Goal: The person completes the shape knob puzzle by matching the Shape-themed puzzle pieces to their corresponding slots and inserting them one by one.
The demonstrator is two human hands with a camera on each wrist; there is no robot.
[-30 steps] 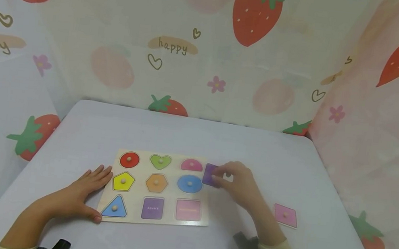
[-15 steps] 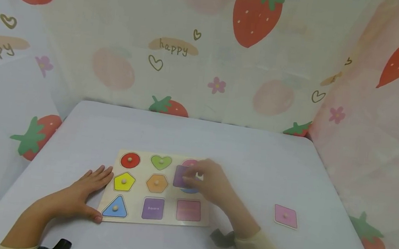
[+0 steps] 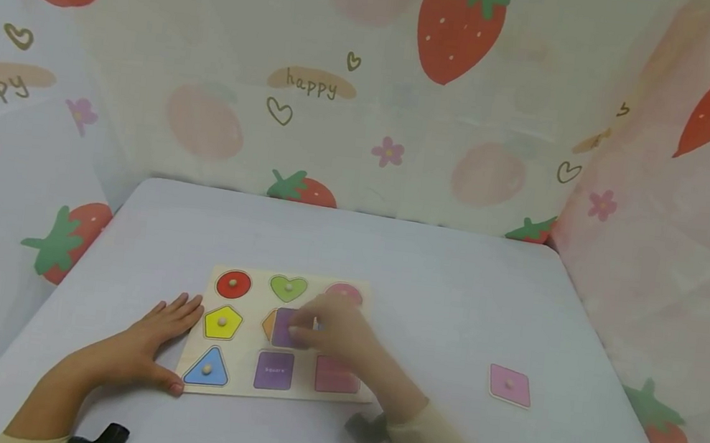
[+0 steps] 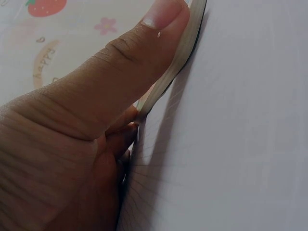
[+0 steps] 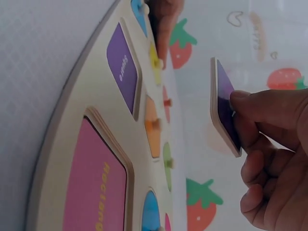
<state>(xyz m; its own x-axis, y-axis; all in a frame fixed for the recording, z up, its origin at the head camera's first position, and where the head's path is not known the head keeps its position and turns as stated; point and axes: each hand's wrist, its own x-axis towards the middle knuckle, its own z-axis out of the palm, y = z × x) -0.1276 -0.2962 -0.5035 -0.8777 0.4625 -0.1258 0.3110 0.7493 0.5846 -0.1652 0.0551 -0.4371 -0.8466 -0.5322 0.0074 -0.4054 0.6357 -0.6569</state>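
Note:
A wooden shape puzzle board (image 3: 240,391) lies on the white table. My left hand (image 3: 134,346) rests at its left edge with fingers straight; in the left wrist view the thumb (image 4: 120,57) touches the board's edge. My right hand (image 3: 343,336) pinches a purple square puzzle piece (image 5: 225,101) above the board, over the orange hexagon (image 5: 152,126). The purple recess marked "Square" (image 3: 274,370) and the pink recess (image 5: 96,183) hold no pieces. Circle, heart, pentagon, triangle and other knobbed pieces sit in their places.
A pink rectangular piece with a knob (image 3: 509,386) lies on the table (image 3: 453,275) to the right. Strawberry-printed cloth (image 3: 367,107) walls the back and sides. A black device (image 3: 101,438) is on the left wrist.
My right hand has carried the purple square leftward from the board's right edge to over its middle. The left hand keeps its place.

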